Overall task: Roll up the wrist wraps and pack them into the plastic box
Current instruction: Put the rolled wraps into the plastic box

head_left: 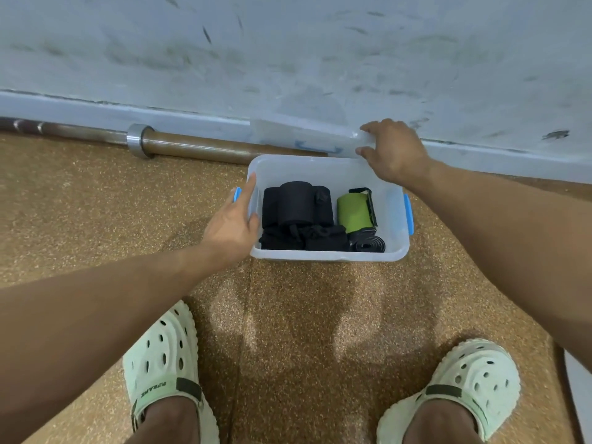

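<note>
A clear plastic box (pixel 330 256) with blue latches stands on the brown floor near the wall. Inside lie several rolled black wrist wraps (pixel 298 206), a green rolled wrap (pixel 354 211) and a grey-black roll (pixel 368 243). My left hand (pixel 232 224) rests on the box's left rim by the blue latch, index finger straight along the edge. My right hand (pixel 395 150) grips the right end of the clear lid (pixel 304 139), which stands tilted behind the box against the wall.
A barbell (pixel 192 145) lies along the skirting board to the left of the box. My two feet in pale green clogs (pixel 163 366) stand on the floor in front of the box. The scuffed white wall (pixel 288 59) rises right behind.
</note>
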Motion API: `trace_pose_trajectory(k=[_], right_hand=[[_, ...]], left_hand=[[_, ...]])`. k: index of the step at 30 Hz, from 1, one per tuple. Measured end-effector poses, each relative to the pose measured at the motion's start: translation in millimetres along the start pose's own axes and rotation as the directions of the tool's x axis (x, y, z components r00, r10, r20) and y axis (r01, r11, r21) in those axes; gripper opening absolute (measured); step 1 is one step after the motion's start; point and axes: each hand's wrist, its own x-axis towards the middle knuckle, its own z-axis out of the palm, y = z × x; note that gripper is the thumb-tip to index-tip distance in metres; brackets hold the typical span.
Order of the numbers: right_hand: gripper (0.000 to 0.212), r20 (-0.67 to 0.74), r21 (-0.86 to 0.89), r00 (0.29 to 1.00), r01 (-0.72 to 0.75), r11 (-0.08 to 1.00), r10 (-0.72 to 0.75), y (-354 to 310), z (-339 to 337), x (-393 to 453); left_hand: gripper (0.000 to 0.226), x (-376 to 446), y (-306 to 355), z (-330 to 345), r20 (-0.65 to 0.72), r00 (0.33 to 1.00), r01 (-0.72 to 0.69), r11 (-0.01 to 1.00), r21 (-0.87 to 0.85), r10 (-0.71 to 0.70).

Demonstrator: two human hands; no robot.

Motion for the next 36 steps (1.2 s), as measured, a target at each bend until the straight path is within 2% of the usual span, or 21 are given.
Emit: trace_pose_trajectory(k=[5,8,13,16,18,23,25,27,28,30,31,32,34,36], right_hand=[[0.038,-0.147,0.086,0.987,0.076,0.993,-0.063,1.9,-0.3,-18.3],[0.039,-0.188,0.167,0.977,0.134,0.977,-0.102,5.9,-0.2,-44.0],[0.035,-0.253,0.116,0.934,0.287,0.951,-0.251,13.3,14.6,-114.9],[0.030,-0.253,0.072,0.920,0.326,0.943,-0.299,18.2,33.5,-141.1],[0.031,-0.242,0.068,0.910,0.361,0.930,-0.336,24.5,45.7,-151.2],[0.028,-0.237,0.006,0.858,0.471,0.882,-0.457,34.1,57.9,-165.2],[0.027,-0.242,0.031,0.847,0.494,0.869,-0.473,33.0,56.1,-166.7],[0.034,-0.246,0.128,0.882,0.440,0.889,-0.401,29.3,52.7,-166.7],[0.037,-0.251,0.190,0.914,0.368,0.910,-0.318,27.1,50.3,-165.1],[0.038,-0.261,0.291,0.962,0.158,0.943,-0.081,27.1,47.8,-157.4],[0.047,-0.232,0.344,0.971,0.029,0.939,0.055,28.2,46.4,-152.1],[0.062,-0.170,0.407,0.969,-0.098,0.908,0.181,30.5,46.0,-146.4],[0.086,0.005,0.541,0.928,-0.316,0.779,0.373,33.8,46.1,-139.1],[0.092,0.171,0.653,0.879,-0.439,0.617,0.444,35.7,50.4,-137.2]], left_hand=[[0.071,-1.6,-4.8,2.0,-0.006,0.999,-0.032,0.998,-0.047,0.032],[0.067,-9.6,-10.8,2.2,-0.099,0.992,-0.091,0.988,-0.123,0.079],[0.054,-20.4,-30.6,-4.8,-0.208,0.976,0.001,0.967,-0.256,-0.057],[0.056,-16.5,-32.0,-14.2,-0.249,0.952,0.077,0.927,-0.366,-0.177],[0.060,-16.7,-27.6,-17.4,-0.240,0.950,0.092,0.915,-0.392,-0.199],[0.074,-18.8,-29.7,-11.9,-0.095,0.991,0.049,0.906,-0.419,-0.098],[0.073,-18.9,-26.3,-10.3,-0.090,0.994,0.025,0.924,-0.382,-0.064],[0.071,-17.4,-20.0,-9.8,-0.120,0.992,0.003,0.943,-0.332,-0.046],[0.071,-15.6,-18.1,-9.3,-0.136,0.989,0.006,0.950,-0.311,-0.051],[0.075,-13.3,-14.6,-6.6,-0.150,0.986,0.027,0.951,-0.308,-0.076],[0.081,-12.5,-13.6,-4.6,-0.139,0.984,0.059,0.942,-0.331,-0.110],[0.090,-12.1,-12.6,-2.9,-0.117,0.980,0.105,0.925,-0.365,-0.158],[0.104,-11.8,-11.4,0.5,-0.058,0.969,0.191,0.880,-0.435,-0.239],[0.107,-11.8,-12.3,2.5,-0.033,0.964,0.222,0.870,-0.441,-0.263]])
